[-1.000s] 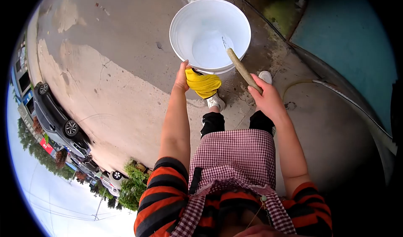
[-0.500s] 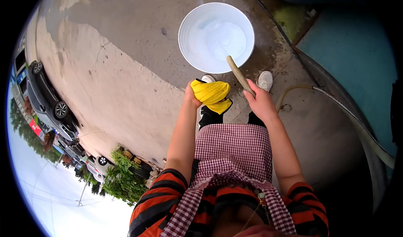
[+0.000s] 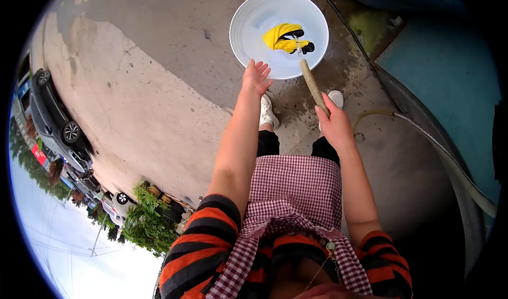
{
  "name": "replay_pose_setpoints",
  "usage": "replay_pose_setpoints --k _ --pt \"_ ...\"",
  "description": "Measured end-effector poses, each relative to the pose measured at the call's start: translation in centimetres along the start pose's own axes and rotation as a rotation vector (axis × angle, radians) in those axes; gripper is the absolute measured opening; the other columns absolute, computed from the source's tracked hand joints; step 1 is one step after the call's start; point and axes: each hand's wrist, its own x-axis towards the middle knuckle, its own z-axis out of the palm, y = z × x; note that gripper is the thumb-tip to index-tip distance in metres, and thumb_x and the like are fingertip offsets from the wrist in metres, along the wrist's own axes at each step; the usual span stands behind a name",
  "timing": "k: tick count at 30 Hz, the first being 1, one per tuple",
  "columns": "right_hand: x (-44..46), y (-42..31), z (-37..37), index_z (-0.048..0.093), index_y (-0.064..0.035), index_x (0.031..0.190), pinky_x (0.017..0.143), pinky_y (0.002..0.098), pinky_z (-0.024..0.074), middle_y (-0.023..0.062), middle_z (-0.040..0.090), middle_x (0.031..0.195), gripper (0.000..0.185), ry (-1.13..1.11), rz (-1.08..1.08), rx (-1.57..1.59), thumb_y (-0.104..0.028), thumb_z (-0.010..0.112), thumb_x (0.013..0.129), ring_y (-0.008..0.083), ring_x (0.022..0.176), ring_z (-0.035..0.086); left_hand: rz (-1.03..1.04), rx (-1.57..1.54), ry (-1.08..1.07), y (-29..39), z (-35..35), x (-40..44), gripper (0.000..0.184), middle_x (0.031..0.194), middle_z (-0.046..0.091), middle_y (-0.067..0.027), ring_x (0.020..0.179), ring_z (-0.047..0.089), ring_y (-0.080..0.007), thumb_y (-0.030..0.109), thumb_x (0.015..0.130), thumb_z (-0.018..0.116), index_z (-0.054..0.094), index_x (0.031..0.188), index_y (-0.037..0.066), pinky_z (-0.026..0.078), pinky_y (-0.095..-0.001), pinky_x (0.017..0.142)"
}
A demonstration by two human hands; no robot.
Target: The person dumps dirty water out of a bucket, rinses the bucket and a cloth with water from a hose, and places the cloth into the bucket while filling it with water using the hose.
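Observation:
A white bucket stands on the ground in front of my feet, with water in it. Inside it lies a yellow cloth with black edging, bunched up. My left hand is by the bucket's near left rim, empty, its fingers spread. My right hand is wrapped round a tan hose. The hose end points over the near rim, and a stream of water falls from it onto the cloth.
A teal surface with a curved rim rises on the right. A thin black cable and the rest of the hose run along it. The concrete around the bucket is wet. Parked cars and green plants are at the left.
The yellow cloth has left my left hand and is now in the bucket. My left hand has reached forward and opened. My right hand still grips the hose, slightly further forward.

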Motion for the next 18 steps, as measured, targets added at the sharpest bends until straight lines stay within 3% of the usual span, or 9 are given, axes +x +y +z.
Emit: replay_pose_setpoints --k 2,5,8,13,15,18 --pt "-0.1 -0.4 0.2 0.043 -0.005 0.125 0.079 0.0281 0.0433 0.0166 0.06 0.103 0.043 -0.023 0.013 -0.025 -0.021 0.053 0.086 0.0201 0.093 0.059 -0.011 -0.117 -0.234 -1.5 -1.3 0.4 0.046 0.124 0.047 -0.0114 0.109 0.049 -0.0248 0.036 0.094 0.024 0.037 0.125 0.004 0.036 -0.0424 0.092" --pt "-0.5 0.4 1.4 0.044 -0.0033 0.124 0.076 0.0294 0.0449 0.0189 0.061 0.1 0.043 0.032 -0.106 -0.081 -0.021 0.052 0.086 0.0229 0.091 0.061 -0.017 -0.142 -0.187 -3.0 -0.7 0.4 0.04 0.122 0.049 -0.0111 0.107 0.05 -0.0234 0.028 0.095 0.025 0.038 0.124 0.004 0.039 -0.039 0.09" --pt "-1.5 0.5 1.3 0.044 -0.0091 0.125 0.067 0.036 0.0464 0.0172 0.063 0.079 0.045 0.035 -0.17 -0.115 -0.032 0.049 0.086 0.0305 0.074 0.061 -0.011 -0.199 -0.152 -3.9 0.2 1.2 0.035 0.114 0.055 -0.0091 0.1 0.054 -0.0204 0.025 0.095 0.026 0.043 0.118 0.005 0.044 -0.0346 0.085" --pt "-5.8 -1.9 -0.4 0.047 -0.0035 0.121 0.062 0.0339 0.0447 0.0181 0.058 0.071 0.04 -0.075 -0.21 -0.036 -0.021 0.052 0.085 0.0264 0.063 0.058 0.022 -0.145 -0.176 -3.0 2.4 1.7 0.029 0.112 0.054 -0.0139 0.097 0.057 -0.0221 0.021 0.093 0.034 0.044 0.113 0.003 0.048 -0.0309 0.079" --pt "-7.0 -2.3 -0.4 0.047 -0.0017 0.12 0.058 0.0294 0.0422 0.0175 0.052 0.066 0.04 -0.097 -0.242 -0.016 -0.018 0.053 0.085 0.02 0.057 0.052 0.054 -0.103 -0.161 -2.3 2.9 1.6 0.028 0.11 0.056 -0.013 0.095 0.058 -0.0211 0.021 0.092 0.035 0.045 0.112 0.003 0.049 -0.0298 0.077" --pt "-7.9 -2.9 -0.7 0.047 -0.0014 0.12 0.055 0.0298 0.0404 0.0162 0.048 0.06 0.039 -0.152 -0.266 -0.038 -0.016 0.054 0.084 0.0204 0.054 0.051 0.066 -0.033 -0.164 -1.4 3.6 1.6 0.026 0.105 0.059 -0.0101 0.091 0.059 -0.0177 0.02 0.092 0.037 0.046 0.109 0.004 0.05 -0.0287 0.074"
